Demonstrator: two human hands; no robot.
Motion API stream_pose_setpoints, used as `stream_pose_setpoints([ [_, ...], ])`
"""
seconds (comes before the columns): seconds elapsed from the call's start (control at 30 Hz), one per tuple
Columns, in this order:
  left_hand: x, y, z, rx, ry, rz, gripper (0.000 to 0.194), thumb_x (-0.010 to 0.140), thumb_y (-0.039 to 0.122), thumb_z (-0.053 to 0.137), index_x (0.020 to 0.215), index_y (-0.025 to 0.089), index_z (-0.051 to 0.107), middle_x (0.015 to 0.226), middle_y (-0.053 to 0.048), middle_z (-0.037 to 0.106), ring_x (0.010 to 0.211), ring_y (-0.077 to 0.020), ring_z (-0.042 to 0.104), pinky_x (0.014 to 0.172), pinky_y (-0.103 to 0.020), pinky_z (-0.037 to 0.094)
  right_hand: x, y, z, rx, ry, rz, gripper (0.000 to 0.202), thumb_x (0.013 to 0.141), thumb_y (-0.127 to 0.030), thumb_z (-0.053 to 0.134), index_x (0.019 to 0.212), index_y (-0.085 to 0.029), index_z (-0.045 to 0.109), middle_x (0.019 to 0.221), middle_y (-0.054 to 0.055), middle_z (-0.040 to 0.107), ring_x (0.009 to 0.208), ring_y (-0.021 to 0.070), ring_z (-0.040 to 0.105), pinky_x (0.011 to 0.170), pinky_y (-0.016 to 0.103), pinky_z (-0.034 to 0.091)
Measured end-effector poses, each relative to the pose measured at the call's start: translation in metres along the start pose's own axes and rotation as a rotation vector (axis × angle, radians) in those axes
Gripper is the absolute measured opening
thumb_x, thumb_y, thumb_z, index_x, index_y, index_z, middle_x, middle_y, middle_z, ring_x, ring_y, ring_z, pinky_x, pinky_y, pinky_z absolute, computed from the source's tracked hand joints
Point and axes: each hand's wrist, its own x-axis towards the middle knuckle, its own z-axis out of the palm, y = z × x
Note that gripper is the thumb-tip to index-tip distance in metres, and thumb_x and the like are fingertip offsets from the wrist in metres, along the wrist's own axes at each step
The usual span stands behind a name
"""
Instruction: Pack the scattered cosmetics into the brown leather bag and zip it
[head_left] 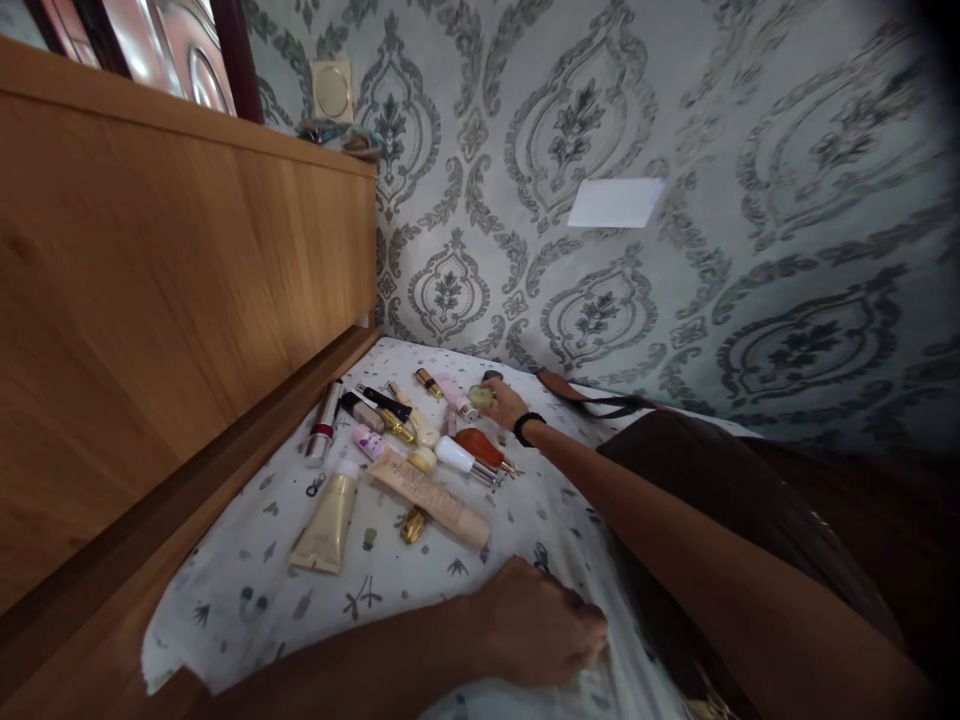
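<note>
My right hand, with a black band on its wrist, reaches to the far side of a cosmetics pile, its fingers closed on a small green item. A dark round object shows just beyond it. Near the front, my left hand rests on the patterned sheet, fingers curled; whatever they may hold is hidden. Between the hands lie a beige tube, a gold tube, a white bottle, an orange-brown item and a pink tube.
A wooden panel stands along the left. A dark brown bag with a strap lies at the right. Behind is a patterned wall with a white rectangle on it.
</note>
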Motion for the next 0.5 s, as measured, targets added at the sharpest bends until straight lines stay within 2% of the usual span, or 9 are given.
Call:
stream_pose_setpoints([
  [0.27,-0.001,0.0,-0.004,-0.018,-0.048,0.012,0.022,0.094,0.031,0.048,0.094,0.018,0.067,0.089,-0.002,0.077,0.074,-0.0244,0.074,0.053,-0.032,0.05,-0.002,-0.015,-0.004,-0.073,-0.051,-0.006,0.034,0.094,-0.034,0.061,0.123,-0.016,0.059,0.123,0.01,0.062,0.104,0.0223,0.063,0.087,0.043,0.055],
  [0.37,0.0,0.0,-0.005,-0.026,-0.062,0.004,0.024,0.095,0.029,0.046,0.093,0.017,0.067,0.09,-0.005,0.077,0.074,-0.0252,0.074,0.055,-0.034,0.051,-0.007,-0.014,-0.016,-0.154,-0.126,-0.001,0.031,0.093,-0.037,0.062,0.115,-0.015,0.062,0.113,0.008,0.065,0.099,0.0209,0.064,0.086,0.041,0.054],
  [0.5,0.001,0.0,-0.007,-0.04,-0.094,0.004,0.025,0.095,0.028,0.045,0.096,0.017,0.067,0.092,-0.006,0.077,0.078,-0.0257,0.074,0.058,-0.036,0.054,-0.016,-0.019,-0.04,-0.247,-0.27,-0.05,0.027,0.088,-0.038,0.067,0.1,-0.014,0.065,0.092,0.004,0.067,0.081,0.0166,0.064,0.076,0.035,0.053],
])
